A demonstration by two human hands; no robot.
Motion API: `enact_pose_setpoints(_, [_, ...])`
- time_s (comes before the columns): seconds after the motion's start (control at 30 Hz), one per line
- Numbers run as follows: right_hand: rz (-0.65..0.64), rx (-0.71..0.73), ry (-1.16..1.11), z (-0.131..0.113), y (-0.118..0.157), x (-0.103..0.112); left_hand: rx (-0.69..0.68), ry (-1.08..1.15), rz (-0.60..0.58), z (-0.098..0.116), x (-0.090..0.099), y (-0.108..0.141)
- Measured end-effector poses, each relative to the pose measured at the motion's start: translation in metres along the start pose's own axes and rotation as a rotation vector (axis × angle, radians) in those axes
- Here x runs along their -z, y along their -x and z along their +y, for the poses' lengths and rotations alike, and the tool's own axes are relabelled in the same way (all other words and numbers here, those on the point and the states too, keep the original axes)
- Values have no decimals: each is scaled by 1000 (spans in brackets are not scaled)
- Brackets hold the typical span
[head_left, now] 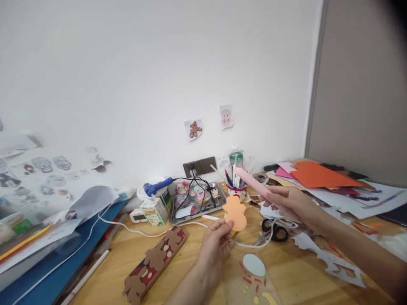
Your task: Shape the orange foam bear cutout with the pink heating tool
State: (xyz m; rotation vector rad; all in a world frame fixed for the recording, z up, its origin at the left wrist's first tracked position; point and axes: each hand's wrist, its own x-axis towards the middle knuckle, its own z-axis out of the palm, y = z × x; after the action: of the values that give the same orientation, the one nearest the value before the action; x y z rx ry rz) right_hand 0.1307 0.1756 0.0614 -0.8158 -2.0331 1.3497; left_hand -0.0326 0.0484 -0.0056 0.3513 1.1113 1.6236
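My left hand (216, 239) pinches an orange bear-shaped cutout (235, 213) by its lower left edge, holding it up over the table. In my right hand (286, 201) is a long pink pen-shaped tool (251, 179); its tip points up and left, above and apart from the cutout. A white cord (254, 246) loops beneath both hands toward the tool's rear end. On the table below lies a clear sheet (235, 284) with a pale oval piece (254, 264) and small red and yellow bits. Black-handled scissors (276, 231) rest under my right forearm.
A dark red box with brown bear shapes (155, 262) lies at front left. Behind are a metal tray (219, 206), a blue glue gun (157, 186), a small carton (154, 212) and a pen cup (237, 192). Coloured paper (324, 173) and white scraps (330, 258) lie right.
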Motion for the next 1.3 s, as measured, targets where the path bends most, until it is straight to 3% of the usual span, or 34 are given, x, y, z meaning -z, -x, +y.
enact_pose_setpoints(0.27, [-96, 49, -70, 0, 3, -3, 19, 48, -40, 2, -7, 8])
enact_pose_setpoints(0.57, [-58, 34, 62, -8, 7, -8, 31, 127, -41, 7, -8, 18])
enact_pose_setpoints(0.7, [-89, 64, 1, -8, 9, -10, 11, 133, -61, 9, -7, 20])
enact_pose_setpoints(1.0, [-199, 91, -2, -6, 10, -18, -51, 124, -23, 10, -4, 18])
enact_pose_setpoints(1.3, [-170, 77, 57, 2, 6, -18, -25, 99, 5, 10, 1, 9])
